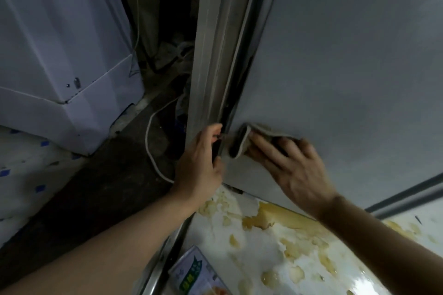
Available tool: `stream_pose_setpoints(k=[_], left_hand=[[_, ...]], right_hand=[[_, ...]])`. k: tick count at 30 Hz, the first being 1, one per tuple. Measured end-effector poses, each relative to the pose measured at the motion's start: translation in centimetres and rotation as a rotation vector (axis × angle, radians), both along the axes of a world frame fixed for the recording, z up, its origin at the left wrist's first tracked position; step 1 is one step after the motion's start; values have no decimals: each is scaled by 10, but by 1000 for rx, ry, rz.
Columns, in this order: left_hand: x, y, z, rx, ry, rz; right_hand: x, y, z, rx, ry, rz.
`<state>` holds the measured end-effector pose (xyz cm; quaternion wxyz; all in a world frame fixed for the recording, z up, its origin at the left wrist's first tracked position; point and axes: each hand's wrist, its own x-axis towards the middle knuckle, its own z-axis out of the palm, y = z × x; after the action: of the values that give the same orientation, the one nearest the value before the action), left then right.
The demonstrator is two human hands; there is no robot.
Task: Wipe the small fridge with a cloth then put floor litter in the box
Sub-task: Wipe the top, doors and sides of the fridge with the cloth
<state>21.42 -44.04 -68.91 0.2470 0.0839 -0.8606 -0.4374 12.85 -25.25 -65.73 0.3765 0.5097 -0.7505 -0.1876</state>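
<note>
Cloth (242, 141) pressed flat to fridge (347, 79) under right hand (291, 167), fingers spread. Left hand (200, 163) just beside, curled round door edge. Unwiped panel up and right.

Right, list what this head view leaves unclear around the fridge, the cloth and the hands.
- Cloth: partly covered by the right hand, so how dirty it is stays hidden.
- Fridge: cut off by the top and right edges.
- Left hand: its fingertips curl round the door edge and are hidden.
- Box for the litter: not in view.
- Packet: cut by the bottom edge, print too blurred to read.
- Gap behind the cable: too dark.
</note>
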Motion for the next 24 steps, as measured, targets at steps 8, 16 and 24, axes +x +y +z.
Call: stream_pose_setpoints(k=[8, 16, 24], left_hand=[[-15, 28, -6, -78, 5, 43], [-17, 41, 1, -51, -71, 76], [-26, 65, -2, -81, -117, 195]], right_hand=[[-6, 24, -23, 47, 30, -7], [7, 57, -15, 141, -37, -116], [-14, 96, 21, -332, -20, -44]])
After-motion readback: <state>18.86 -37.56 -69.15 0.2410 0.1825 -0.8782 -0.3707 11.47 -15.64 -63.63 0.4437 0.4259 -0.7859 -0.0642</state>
